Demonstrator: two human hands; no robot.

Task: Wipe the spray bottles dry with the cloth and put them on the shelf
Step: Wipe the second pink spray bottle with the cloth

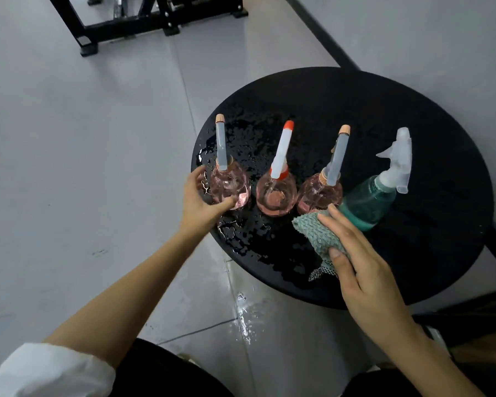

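I see the left hand at the left edge of the round black surface. It is cupped round the left pink bottle, thumb against the lower body and fingers curled at the far side. Water drops cover the surface around it. Four spray bottles stand in a row, close together. Next right is the middle pink bottle, which has an orange-red nozzle, then the right pink bottle. Last is the green bottle, with a clear trigger head. The right hand holds the teal cloth between thumb and fingers, at the near base of the right pink and green bottles. I cannot tell whether the cloth touches them. Water lies on the grey floor below the near rim.
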